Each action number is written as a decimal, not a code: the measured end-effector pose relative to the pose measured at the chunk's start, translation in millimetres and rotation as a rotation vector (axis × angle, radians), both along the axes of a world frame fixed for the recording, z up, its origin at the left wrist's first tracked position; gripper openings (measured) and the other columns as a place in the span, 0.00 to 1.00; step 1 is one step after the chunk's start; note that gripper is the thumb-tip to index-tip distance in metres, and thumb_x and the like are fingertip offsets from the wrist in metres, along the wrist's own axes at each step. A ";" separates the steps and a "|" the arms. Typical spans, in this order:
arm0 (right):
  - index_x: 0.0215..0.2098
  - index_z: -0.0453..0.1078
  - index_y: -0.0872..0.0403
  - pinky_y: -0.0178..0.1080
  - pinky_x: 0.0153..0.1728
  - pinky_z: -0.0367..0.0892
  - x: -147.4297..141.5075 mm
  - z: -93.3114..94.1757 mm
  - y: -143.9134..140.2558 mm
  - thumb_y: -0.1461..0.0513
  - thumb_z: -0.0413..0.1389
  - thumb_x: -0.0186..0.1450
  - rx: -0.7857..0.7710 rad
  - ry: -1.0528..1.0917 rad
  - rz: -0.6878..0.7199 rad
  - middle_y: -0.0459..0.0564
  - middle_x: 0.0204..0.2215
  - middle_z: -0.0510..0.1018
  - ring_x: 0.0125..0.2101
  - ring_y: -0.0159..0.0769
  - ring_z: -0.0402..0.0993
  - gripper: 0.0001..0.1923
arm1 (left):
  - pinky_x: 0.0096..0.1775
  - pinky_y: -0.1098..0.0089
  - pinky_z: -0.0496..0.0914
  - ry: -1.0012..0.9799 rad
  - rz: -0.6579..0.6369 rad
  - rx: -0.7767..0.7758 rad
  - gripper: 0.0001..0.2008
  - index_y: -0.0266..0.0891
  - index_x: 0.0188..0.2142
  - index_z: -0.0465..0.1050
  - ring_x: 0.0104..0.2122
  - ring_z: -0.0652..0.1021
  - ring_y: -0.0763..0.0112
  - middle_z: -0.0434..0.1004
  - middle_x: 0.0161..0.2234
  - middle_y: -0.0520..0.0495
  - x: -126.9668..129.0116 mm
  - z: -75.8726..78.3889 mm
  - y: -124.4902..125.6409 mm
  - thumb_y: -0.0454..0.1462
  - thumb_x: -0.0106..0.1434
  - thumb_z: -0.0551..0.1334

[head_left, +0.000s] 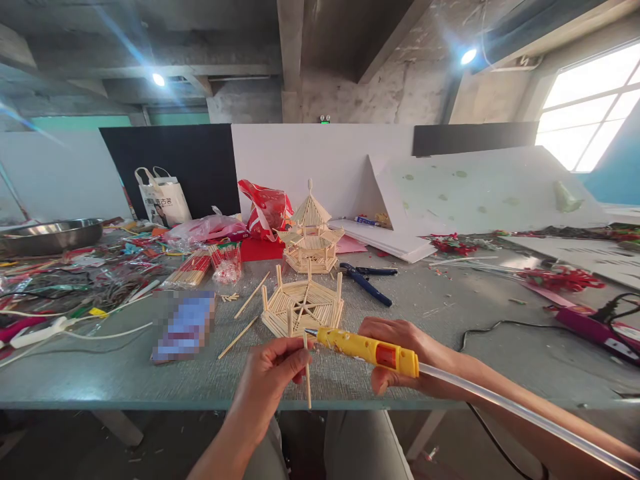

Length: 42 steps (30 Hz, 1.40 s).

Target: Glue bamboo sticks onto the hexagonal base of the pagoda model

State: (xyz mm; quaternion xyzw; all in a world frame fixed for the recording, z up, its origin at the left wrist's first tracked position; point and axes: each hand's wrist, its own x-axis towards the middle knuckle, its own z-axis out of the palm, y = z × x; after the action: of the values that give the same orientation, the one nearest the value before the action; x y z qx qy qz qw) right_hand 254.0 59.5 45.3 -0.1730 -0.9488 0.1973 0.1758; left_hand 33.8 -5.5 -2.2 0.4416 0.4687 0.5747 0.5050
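Between the thumb and fingers of my left hand (280,367), a thin wooden stick (308,387) is pinched upright near the table's front edge. My right hand (400,340) is wrapped around a yellow hot glue gun (360,347) with a clear glue stick (480,388) trailing from its rear. The gun's metal nozzle points left, at the stick's upper end; whether they touch I cannot tell. Just beyond my hands lies a hexagonal stick base (280,308) with short upright posts. Behind it stands a small pagoda (310,233) built of similar sticks.
Blue-handled pliers (370,280) lie right of the base. Loose sticks (237,337) and a blurred phone-like slab (185,327) are on the left. Bundled sticks, cables and plastic wrappings clutter the left side. A black cord (500,325) runs to a purple power strip (595,333) at right.
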 end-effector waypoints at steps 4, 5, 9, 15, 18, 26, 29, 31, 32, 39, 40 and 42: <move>0.34 0.59 0.54 0.33 0.27 0.55 0.1 1.7 0.7 0.44 0.49 0.58 -0.021 -0.030 -0.017 0.47 0.27 0.63 0.26 0.30 0.58 0.22 | 0.25 0.74 0.64 0.003 0.013 -0.009 0.15 0.35 0.31 0.77 0.21 0.67 0.77 0.69 0.20 0.51 -0.1 -0.9 -0.2 0.42 0.46 0.67; 0.35 0.59 0.54 0.33 0.27 0.55 -0.1 1.9 1.0 0.44 0.49 0.58 -0.014 -0.033 -0.016 0.47 0.28 0.63 0.26 0.30 0.58 0.22 | 0.25 0.74 0.64 0.006 0.013 -0.008 0.15 0.35 0.31 0.77 0.21 0.67 0.77 0.69 0.20 0.50 -0.1 -1.1 -0.3 0.42 0.46 0.67; 0.33 0.59 0.54 0.34 0.26 0.54 -0.6 1.4 1.8 0.44 0.50 0.57 0.008 -0.036 -0.017 0.47 0.27 0.62 0.25 0.30 0.57 0.22 | 0.25 0.74 0.63 0.003 0.010 -0.004 0.14 0.35 0.31 0.78 0.20 0.66 0.77 0.69 0.19 0.51 0.2 -1.6 0.0 0.43 0.46 0.66; 0.30 0.55 0.53 0.33 0.25 0.53 -1.2 1.3 1.7 0.45 0.49 0.59 -0.007 -0.030 -0.023 0.45 0.25 0.60 0.24 0.29 0.55 0.20 | 0.25 0.75 0.63 -0.045 -0.001 -0.008 0.15 0.34 0.31 0.77 0.20 0.66 0.78 0.70 0.20 0.51 0.4 -2.9 0.6 0.42 0.46 0.67; 0.30 0.55 0.53 0.34 0.25 0.52 -1.1 0.4 2.5 0.45 0.50 0.58 0.006 -0.038 -0.024 0.45 0.25 0.60 0.24 0.29 0.55 0.21 | 0.24 0.75 0.63 -0.059 -0.009 -0.003 0.14 0.34 0.31 0.77 0.20 0.66 0.78 0.70 0.20 0.51 1.4 -3.2 0.5 0.41 0.46 0.67; 0.29 0.55 0.53 0.33 0.25 0.53 1.6 0.6 1.1 0.48 0.52 0.59 0.004 -0.076 -0.048 0.45 0.26 0.60 0.24 0.29 0.56 0.18 | 0.24 0.75 0.63 -0.085 -0.006 0.003 0.14 0.34 0.31 0.77 0.20 0.66 0.78 0.69 0.19 0.51 2.7 -6.9 2.2 0.41 0.46 0.67; 0.30 0.55 0.53 0.32 0.25 0.52 3.0 0.7 0.8 0.49 0.52 0.60 -0.003 -0.063 -0.046 0.44 0.26 0.60 0.24 0.28 0.56 0.17 | 0.24 0.75 0.63 -0.091 -0.004 0.010 0.14 0.33 0.31 0.77 0.20 0.66 0.79 0.69 0.19 0.51 2.9 -8.9 3.5 0.41 0.46 0.67; 0.30 0.56 0.54 0.31 0.25 0.52 3.7 0.3 0.9 0.49 0.52 0.59 -0.006 -0.051 -0.038 0.44 0.26 0.60 0.24 0.27 0.56 0.17 | 0.24 0.75 0.63 -0.095 -0.006 0.014 0.14 0.33 0.31 0.77 0.19 0.66 0.79 0.69 0.19 0.51 3.0 -9.7 4.1 0.41 0.46 0.67; 0.30 0.56 0.54 0.31 0.25 0.52 3.9 0.1 1.0 0.48 0.52 0.59 -0.006 -0.046 -0.039 0.44 0.26 0.61 0.24 0.27 0.56 0.18 | 0.24 0.76 0.63 -0.098 -0.008 0.013 0.14 0.33 0.31 0.77 0.19 0.67 0.79 0.70 0.19 0.51 3.0 -9.8 4.3 0.41 0.46 0.67; 0.29 0.56 0.54 0.32 0.24 0.51 4.1 -1.3 1.9 0.48 0.51 0.60 0.051 -0.025 -0.048 0.43 0.24 0.60 0.23 0.27 0.55 0.18 | 0.24 0.77 0.64 -0.172 -0.017 0.000 0.11 0.34 0.30 0.78 0.20 0.68 0.80 0.71 0.19 0.51 1.0 -5.9 -0.5 0.38 0.46 0.68; 0.29 0.56 0.54 0.32 0.24 0.52 5.3 -0.6 1.3 0.48 0.50 0.60 0.056 -0.020 -0.058 0.44 0.24 0.60 0.23 0.27 0.55 0.18 | 0.24 0.77 0.64 -0.197 -0.026 -0.007 0.11 0.34 0.31 0.78 0.21 0.68 0.80 0.71 0.20 0.50 -0.2 -4.5 -1.4 0.38 0.46 0.68; 0.28 0.56 0.55 0.32 0.24 0.52 9.0 2.1 -1.4 0.47 0.48 0.61 0.041 0.005 -0.089 0.44 0.24 0.60 0.23 0.27 0.54 0.19 | 0.24 0.78 0.65 -0.268 -0.039 -0.027 0.12 0.34 0.31 0.77 0.21 0.69 0.80 0.72 0.21 0.50 -3.8 -1.6 -2.2 0.38 0.47 0.68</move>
State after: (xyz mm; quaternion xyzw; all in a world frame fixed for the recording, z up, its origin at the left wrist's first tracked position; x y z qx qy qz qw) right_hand 263.0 58.1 47.4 -0.2108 -0.9436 0.1701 0.1902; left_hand 30.0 -7.7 -3.8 0.3631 0.3961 0.6122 0.5801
